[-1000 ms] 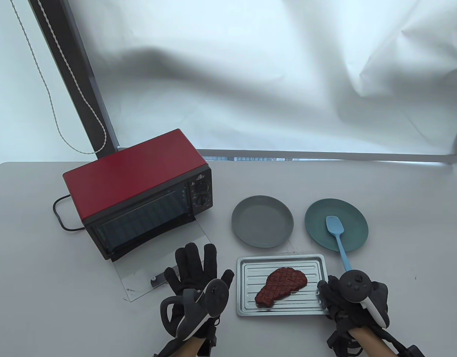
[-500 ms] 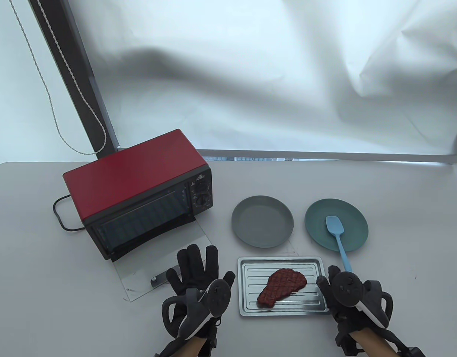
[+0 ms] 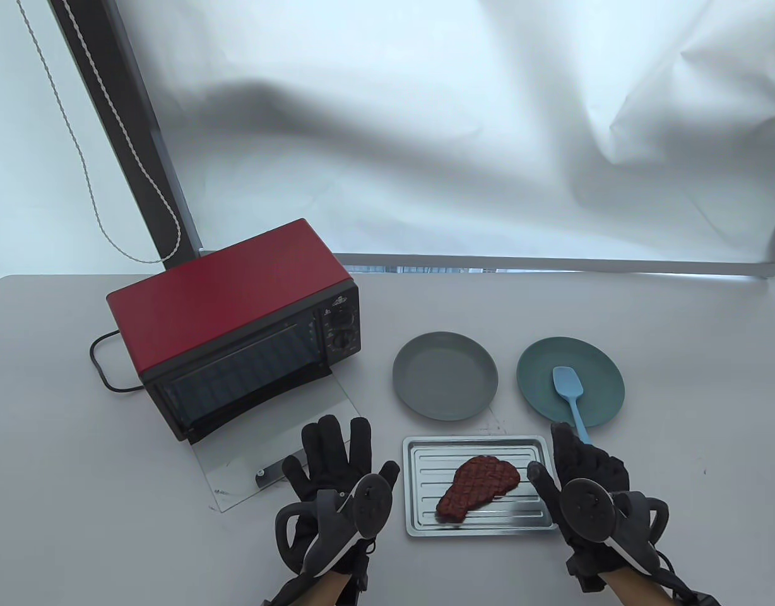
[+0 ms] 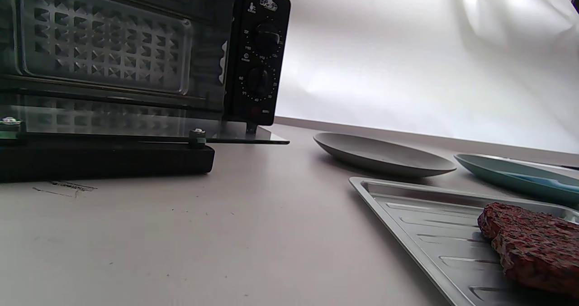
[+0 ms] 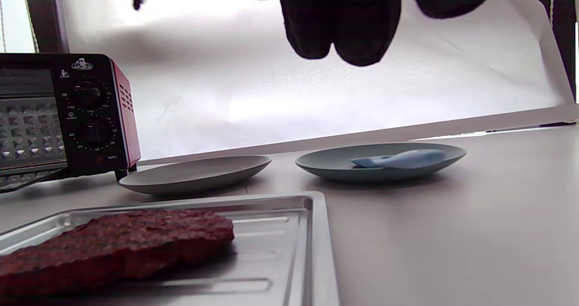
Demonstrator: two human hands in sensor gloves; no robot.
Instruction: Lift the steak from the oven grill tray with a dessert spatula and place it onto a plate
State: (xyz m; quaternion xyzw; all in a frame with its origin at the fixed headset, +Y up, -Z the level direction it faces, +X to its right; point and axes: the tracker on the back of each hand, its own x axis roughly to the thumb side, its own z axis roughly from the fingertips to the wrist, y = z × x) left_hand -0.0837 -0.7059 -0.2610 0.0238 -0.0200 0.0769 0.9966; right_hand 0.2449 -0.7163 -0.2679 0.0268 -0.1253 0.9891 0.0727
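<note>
**Steak on the tray, spatula waiting on the teal plate**

The steak (image 3: pixel 478 488) lies flat on the metal tray (image 3: pixel 419 524), near the front of the table (image 3: pixel 678 480). Behind the tray sit two plates: a grey plate (image 3: pixel 445 384), bare, and a teal plate (image 3: pixel 599 366) with the blue spatula (image 3: pixel 572 398) resting on it, handle pointing toward the person. The right hand (image 3: pixel 573 470) hovers at the tray's right edge, fingers spread and extended toward the spatula handle, gripping nothing; whether it touches the handle I cannot tell. The left hand (image 3: pixel 331 467) rests flat on the table left of the tray, fingers splayed, holding nothing. A red toaster oven (image 3: pixel 230 315) stands at the left, glass door (image 3: pixel 274 442) folded down.
</note>
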